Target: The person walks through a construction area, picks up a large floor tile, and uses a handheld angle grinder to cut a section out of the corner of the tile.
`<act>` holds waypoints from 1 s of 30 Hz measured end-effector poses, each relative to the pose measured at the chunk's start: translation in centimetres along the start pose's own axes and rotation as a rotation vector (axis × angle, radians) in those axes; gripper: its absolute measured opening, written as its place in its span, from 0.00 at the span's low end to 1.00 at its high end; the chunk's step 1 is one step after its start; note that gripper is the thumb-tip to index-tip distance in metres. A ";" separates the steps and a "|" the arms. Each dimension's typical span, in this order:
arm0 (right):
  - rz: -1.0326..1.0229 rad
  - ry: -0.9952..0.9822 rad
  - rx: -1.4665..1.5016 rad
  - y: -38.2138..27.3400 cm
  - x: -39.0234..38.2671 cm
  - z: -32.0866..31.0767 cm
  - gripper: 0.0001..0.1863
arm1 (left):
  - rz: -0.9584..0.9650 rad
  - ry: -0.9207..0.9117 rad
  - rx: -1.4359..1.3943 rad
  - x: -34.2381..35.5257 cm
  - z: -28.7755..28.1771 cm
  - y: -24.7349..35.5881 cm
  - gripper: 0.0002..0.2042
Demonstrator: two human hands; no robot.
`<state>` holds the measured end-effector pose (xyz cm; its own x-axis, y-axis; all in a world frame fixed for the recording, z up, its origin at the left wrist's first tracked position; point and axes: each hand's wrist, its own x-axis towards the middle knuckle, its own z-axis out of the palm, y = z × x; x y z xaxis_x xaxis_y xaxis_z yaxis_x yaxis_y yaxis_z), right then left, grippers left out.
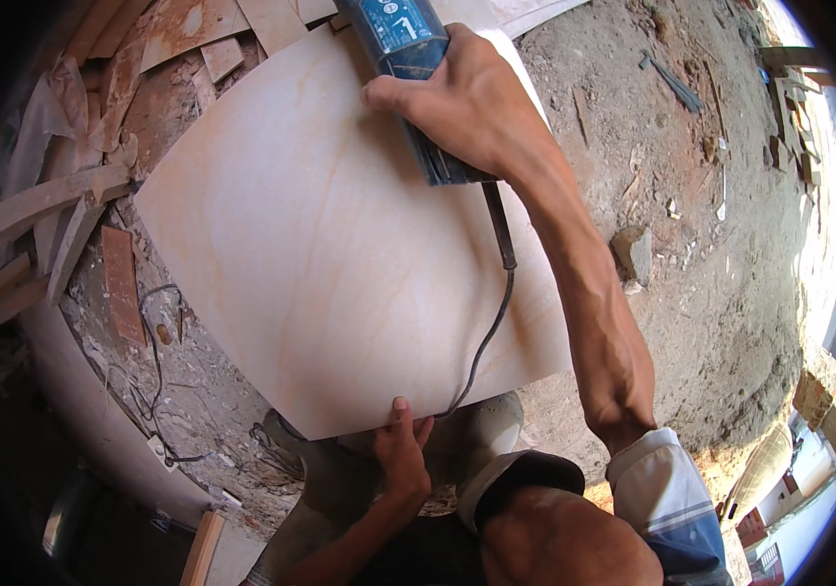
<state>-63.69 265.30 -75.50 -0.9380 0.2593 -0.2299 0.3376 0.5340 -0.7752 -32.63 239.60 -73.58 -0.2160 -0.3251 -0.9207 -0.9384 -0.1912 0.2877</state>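
Observation:
A large cream tile with faint tan veins lies in front of me, its near edge by my knees. My right hand is wrapped round the body of a blue angle grinder over the tile's far part. The grinder's front end runs out at the picture's top, so its disc is hidden. From its rear a black cord trails across the tile and over the near edge. My left hand grips that near edge, thumb on top and fingers mostly hidden beneath.
Broken tile pieces and wooden strips lie at the far left. A reddish tile strip and a thin black cable rest on the rubble. To the right, dusty ground bears a stone and dark scraps.

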 end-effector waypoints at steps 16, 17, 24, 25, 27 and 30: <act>0.044 -0.071 0.058 -1.4 0.5 -1.2 0.43 | 0.003 0.009 -0.011 0.3 -0.2 -0.4 0.25; 0.040 -0.058 0.056 -1.4 0.4 -1.1 0.43 | 0.003 0.008 -0.010 0.3 -0.2 -0.4 0.25; 0.038 -0.045 0.053 -1.3 0.2 -1.0 0.42 | -0.009 0.009 0.002 0.2 -0.2 -0.4 0.26; 0.042 -0.050 0.052 -1.4 0.2 -1.0 0.42 | -0.010 0.009 0.002 0.2 -0.2 -0.3 0.26; 0.051 -0.058 0.051 -1.6 0.1 -1.2 0.42 | -0.010 0.008 0.000 0.2 -0.2 -0.3 0.26; 0.051 -0.048 0.050 -1.5 0.1 -1.1 0.42 | -0.008 0.007 -0.002 0.2 -0.1 -0.2 0.26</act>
<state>-64.17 265.41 -73.68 -0.9227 0.2459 -0.2970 0.3821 0.4794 -0.7901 -32.48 239.47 -73.74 -0.2066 -0.3305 -0.9209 -0.9395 -0.1957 0.2811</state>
